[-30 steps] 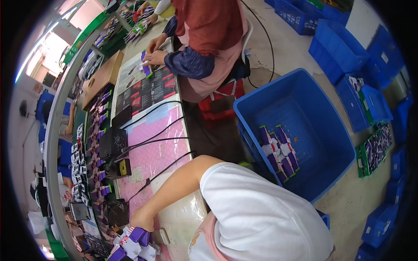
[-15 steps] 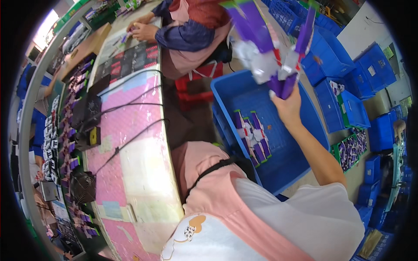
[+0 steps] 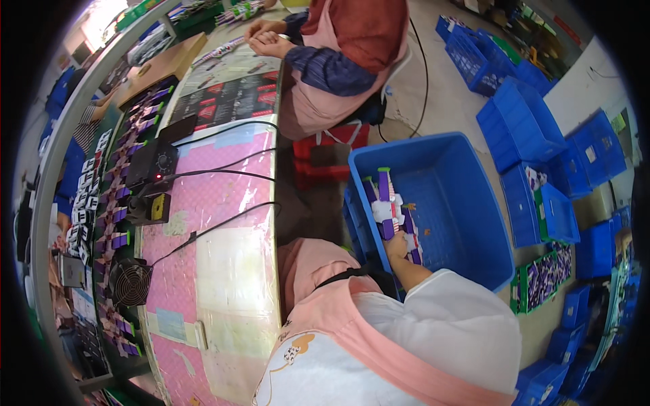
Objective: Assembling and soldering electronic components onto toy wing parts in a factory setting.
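Note:
My right hand [image 3: 398,243] reaches down inside a large blue plastic bin [image 3: 497,254] on my right. Its fingers are closed around the near end of a purple-and-white plastic part [image 3: 387,196] with a green tip. The part lies along the bin's left wall, against other purple-and-white parts [image 3: 410,223], some with red-striped edges. My fingertips are partly hidden by the hand and the parts. Beyond my forearm the bin's blue floor shows a few small brownish scraps. My left hand is out of the picture.
To my left stands a workbench [image 3: 237,264] with cables, a black control box [image 3: 152,162] and a small fan [image 3: 130,282]. A co-worker [image 3: 338,74] sits at its far end. Blue crates [image 3: 521,128] and a green crate of parts [image 3: 542,277] stand at right.
My right hand has come down from above the bin's far side to its left side, lowering the purple-and-white parts onto those inside. The view has shifted slightly.

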A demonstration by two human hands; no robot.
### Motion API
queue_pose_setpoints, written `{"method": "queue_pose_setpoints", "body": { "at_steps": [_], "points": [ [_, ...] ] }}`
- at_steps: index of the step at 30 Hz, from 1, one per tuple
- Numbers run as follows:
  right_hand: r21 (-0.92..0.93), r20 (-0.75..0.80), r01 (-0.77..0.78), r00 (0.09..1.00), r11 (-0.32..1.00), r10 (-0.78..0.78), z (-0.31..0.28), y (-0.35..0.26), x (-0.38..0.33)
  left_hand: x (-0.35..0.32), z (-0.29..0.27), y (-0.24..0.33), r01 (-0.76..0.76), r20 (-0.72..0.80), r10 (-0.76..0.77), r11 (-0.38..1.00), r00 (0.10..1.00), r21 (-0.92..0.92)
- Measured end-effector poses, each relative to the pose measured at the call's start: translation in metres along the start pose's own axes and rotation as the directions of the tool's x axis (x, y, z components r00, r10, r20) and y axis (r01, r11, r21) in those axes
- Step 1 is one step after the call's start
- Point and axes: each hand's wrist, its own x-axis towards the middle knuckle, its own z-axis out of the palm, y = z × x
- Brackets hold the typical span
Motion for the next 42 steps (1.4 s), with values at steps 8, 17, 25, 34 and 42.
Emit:
{"method": "queue_pose_setpoints", "body": {
  "at_steps": [8, 17, 25, 34, 42],
  "points": [
    [0.091, 0.343, 0.388, 0.852, 0.917, -0.395, -0.038, 0.051, 0.080, -0.005, 0.004, -0.009, 0.074, -0.014, -0.075, 0.996, 0.997, -0.050],
    [-0.260, -0.289, 0.265, 0.896, 0.929, -0.336, -0.188, 0.119, -0.036, -0.001, -0.004, -0.024, 0.131, -0.058, -0.133, 0.991, 0.989, -0.033],
    [0.097, -0.022, 0.347, 0.938, 0.933, -0.347, -0.063, -0.008, -0.072, 0.003, -0.003, -0.020, 0.190, -0.046, -0.191, 0.982, 0.981, -0.021],
    [-0.156, -0.102, 0.407, 0.899, 0.900, -0.425, -0.068, -0.037, -0.065, 0.004, -0.005, -0.024, 0.190, -0.065, -0.190, 0.982, 0.980, -0.005],
    [-0.284, -0.178, 0.401, 0.871, 0.871, -0.459, -0.080, -0.025, -0.020, 0.010, -0.009, -0.025, 0.218, -0.100, -0.216, 0.976, 0.971, 0.007]
  ]
}}
